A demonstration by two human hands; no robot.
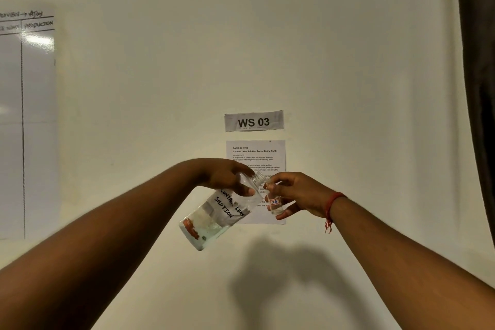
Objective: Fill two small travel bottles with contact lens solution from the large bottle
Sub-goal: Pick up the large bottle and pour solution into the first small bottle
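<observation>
There is one view only, from a camera worn on the person's head. It faces straight ahead at a pale wall [348, 61] rather than down, and the wall fills nearly the whole picture. The lens is wide: both forearms come in from the bottom corners and meet a little below the middle, where the left hand [227, 178] and right hand [297, 191] sit at arm's length. Past them, close on the wall, hang a "WS 03" sign [254, 121] and a task sheet [255, 153]. A whiteboard [26, 120] edges the left side, a dark curtain [479, 75] the right.
</observation>
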